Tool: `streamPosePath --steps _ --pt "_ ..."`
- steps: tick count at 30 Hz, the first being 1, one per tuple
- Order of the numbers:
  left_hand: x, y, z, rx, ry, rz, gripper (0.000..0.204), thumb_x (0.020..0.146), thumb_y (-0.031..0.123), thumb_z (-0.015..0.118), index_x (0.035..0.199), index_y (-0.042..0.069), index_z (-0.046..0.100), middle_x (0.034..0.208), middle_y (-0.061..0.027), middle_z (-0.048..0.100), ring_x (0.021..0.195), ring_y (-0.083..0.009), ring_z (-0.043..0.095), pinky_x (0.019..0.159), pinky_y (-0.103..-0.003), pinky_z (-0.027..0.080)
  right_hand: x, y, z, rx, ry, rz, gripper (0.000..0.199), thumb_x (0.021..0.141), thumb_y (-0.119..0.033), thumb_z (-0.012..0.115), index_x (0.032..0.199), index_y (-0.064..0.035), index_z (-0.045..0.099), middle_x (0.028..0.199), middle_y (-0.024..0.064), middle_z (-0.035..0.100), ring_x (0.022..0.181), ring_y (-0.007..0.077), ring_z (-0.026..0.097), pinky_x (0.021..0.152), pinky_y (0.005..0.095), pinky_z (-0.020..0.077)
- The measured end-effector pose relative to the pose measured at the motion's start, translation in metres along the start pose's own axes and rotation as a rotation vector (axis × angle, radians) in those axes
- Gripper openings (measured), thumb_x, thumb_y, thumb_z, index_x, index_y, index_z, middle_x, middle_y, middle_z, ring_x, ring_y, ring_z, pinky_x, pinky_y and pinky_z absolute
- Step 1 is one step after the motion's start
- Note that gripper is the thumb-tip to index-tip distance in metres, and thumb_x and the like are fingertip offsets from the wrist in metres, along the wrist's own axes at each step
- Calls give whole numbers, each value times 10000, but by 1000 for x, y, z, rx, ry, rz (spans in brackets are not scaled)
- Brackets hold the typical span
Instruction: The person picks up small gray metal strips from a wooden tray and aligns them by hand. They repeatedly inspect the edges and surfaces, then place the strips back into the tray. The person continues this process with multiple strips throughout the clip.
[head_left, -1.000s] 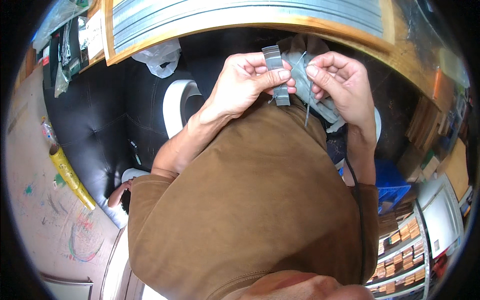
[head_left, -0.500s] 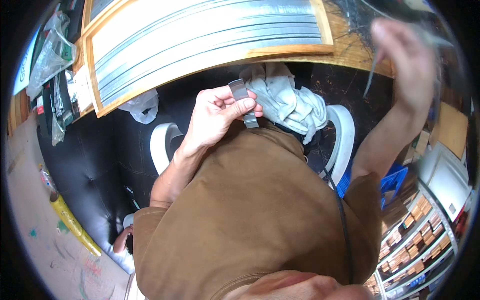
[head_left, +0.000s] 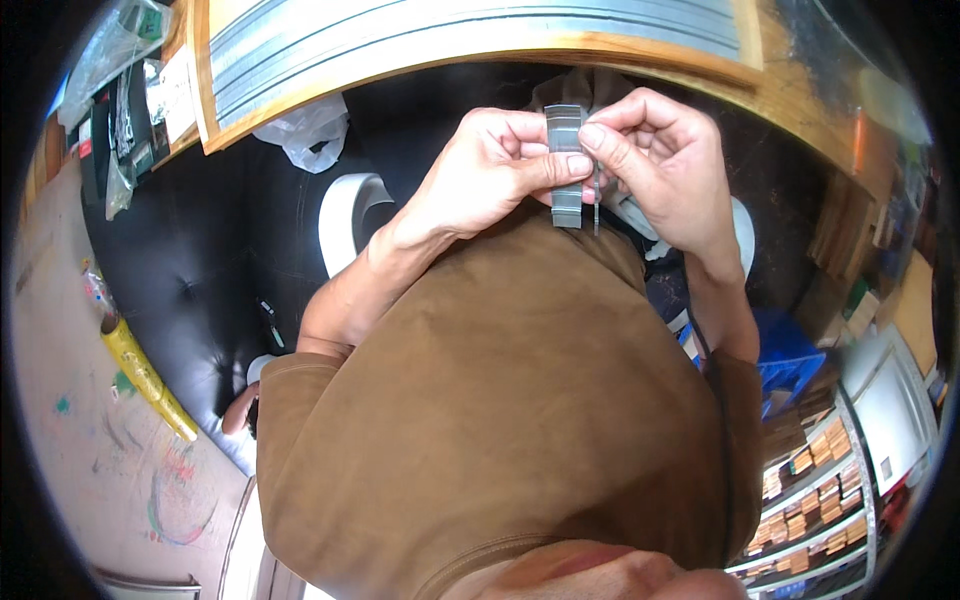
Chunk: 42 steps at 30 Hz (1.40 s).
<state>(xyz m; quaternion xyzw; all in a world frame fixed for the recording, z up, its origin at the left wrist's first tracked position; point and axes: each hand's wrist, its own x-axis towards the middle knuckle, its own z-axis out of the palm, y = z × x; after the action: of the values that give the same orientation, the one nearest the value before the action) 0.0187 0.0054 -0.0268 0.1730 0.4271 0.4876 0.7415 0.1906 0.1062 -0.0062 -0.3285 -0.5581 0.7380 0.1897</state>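
In front of my chest, both hands are close together. Between the thumb and fingers of my left hand (head_left: 470,180) is a short grey strip (head_left: 566,125), held upright, with darker bands across it. My right hand (head_left: 675,175) pinches a thin, narrow grey piece (head_left: 597,218) right beside the strip's right edge. Whether the two pieces touch is too small to tell. Beyond my hands, a wooden frame (head_left: 203,75) holding long grey strips (head_left: 450,42) rests on the wooden bench (head_left: 800,130).
Below the bench hangs a white plastic bag (head_left: 312,135). A white chair arm (head_left: 342,225) is by my left forearm. To the right are a blue crate (head_left: 790,360) and shelves of wood blocks (head_left: 820,505). Part of another person's arm (head_left: 240,410) shows at lower left.
My right hand has come in from the far right, over the bench, to meet my left hand, with a thin piece pinched in it. The left hand and grey strip have shifted right in view.
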Motion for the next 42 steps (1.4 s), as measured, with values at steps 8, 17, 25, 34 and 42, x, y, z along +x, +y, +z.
streamPosePath --steps 8,17,25,34,42 --pt "-1 -14 -7 35 28 -14 239 940 75 717 1168 3 715 991 -121 759 884 -179 742 810 -290 609 3 39 6 36 53 -48 108 962 -53 694 1003 39 654 813 73 673 645 72 636 555 193 536" --pt "2 1 -21 -70 110 -6 203 913 46 731 1113 11 722 993 -143 758 911 -226 758 786 -301 630 -36 26 -4 -305 -236 -122 226 804 4 819 993 22 696 907 71 709 737 139 703 657 250 561" --pt "6 3 -7 -9 100 -72 210 908 54 746 1107 -6 716 979 -147 755 901 -225 758 792 -317 639 -42 60 -4 -294 -174 -379 213 793 65 797 998 28 759 911 144 766 843 218 758 764 295 602" --pt "11 15 11 154 83 25 166 935 124 744 1031 -11 731 882 -100 756 796 -141 727 709 -264 602 -38 67 8 -251 -10 -483 225 764 84 812 965 -12 783 853 141 763 806 222 761 730 284 602" --pt "4 23 1 300 -36 359 543 1029 379 599 1350 -58 589 1191 -189 712 1110 -227 678 964 -361 551 -19 33 -2 -364 -39 -840 344 699 148 715 991 -26 766 934 136 767 838 257 755 752 333 616"
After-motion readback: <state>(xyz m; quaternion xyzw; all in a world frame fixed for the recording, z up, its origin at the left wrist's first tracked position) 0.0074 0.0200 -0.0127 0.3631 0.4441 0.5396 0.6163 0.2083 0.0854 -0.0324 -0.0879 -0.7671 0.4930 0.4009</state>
